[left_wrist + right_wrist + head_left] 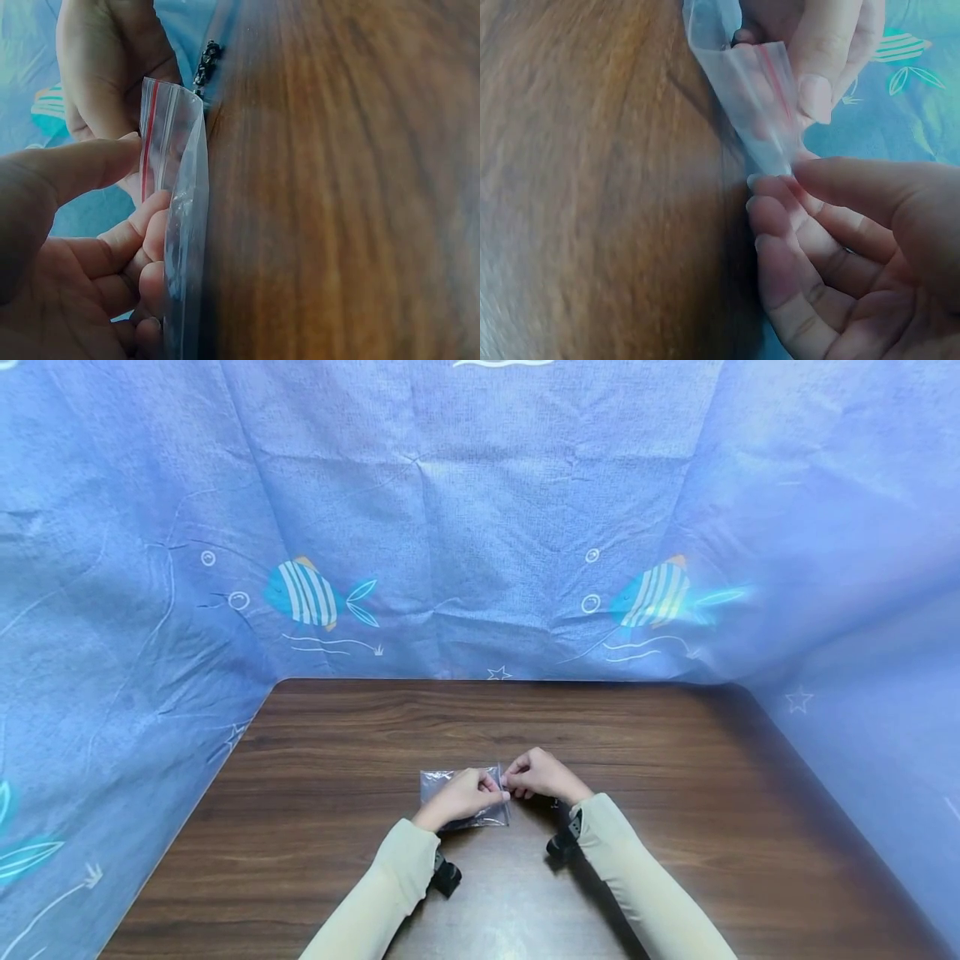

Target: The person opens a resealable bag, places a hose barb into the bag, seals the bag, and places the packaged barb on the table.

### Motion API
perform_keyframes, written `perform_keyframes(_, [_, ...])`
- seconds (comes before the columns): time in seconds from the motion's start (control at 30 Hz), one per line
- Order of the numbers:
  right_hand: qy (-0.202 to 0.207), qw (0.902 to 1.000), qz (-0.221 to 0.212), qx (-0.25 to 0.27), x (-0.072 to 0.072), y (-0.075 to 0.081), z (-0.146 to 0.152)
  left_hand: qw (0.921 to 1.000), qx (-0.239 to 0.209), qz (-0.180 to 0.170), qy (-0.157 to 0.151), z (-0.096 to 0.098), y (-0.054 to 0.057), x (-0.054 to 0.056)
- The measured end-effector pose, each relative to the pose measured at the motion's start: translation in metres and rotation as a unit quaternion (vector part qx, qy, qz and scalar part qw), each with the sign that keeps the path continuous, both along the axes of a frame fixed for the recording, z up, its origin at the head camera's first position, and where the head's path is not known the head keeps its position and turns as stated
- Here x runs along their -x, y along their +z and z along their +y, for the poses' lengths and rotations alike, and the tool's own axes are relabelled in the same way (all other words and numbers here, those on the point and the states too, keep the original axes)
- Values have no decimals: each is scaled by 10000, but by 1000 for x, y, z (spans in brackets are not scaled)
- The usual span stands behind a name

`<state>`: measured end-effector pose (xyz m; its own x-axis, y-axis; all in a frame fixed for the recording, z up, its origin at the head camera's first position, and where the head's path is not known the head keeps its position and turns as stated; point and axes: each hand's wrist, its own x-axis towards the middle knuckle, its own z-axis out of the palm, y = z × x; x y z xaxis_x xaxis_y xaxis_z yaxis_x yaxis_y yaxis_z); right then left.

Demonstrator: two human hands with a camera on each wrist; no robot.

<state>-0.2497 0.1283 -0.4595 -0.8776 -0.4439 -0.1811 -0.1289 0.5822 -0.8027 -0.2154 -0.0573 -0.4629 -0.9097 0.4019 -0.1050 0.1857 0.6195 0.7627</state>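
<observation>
A clear zip-lock bag [487, 815] with a red line along its zip edge lies across the middle of the table under my hands. My left hand [467, 793] holds the bag by its zip end, its thumb at the red line [149, 142] in the left wrist view. At the same end, my right hand [542, 774] pinches a corner of the bag [761, 112] between thumb and fingertips. The two hands are close together, and the left one covers much of the bag in the head view.
Beyond the bag in the left wrist view is a small dark, glossy, lumpy thing [207, 66]. The brown wooden table [337, 735] extends around the hands. Blue fish-print cloth [480, 527] hangs behind the table and along both sides.
</observation>
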Motion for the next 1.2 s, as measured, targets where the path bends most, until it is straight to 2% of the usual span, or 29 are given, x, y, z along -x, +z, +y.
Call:
perform_keyframes(0.33, [-40,9974,-346,637,0,-2,-1,9998,-70,166,3,0,0,0])
perform_keyframes(0.73, [-368,9844,-934,1446,-2,-3,-4,9994,-109,327,97,1,0,1])
perform_keyframes(1.2, [-422,9822,-1014,1524,-7,0,-3,9991,-149,374,114,1,-2,0])
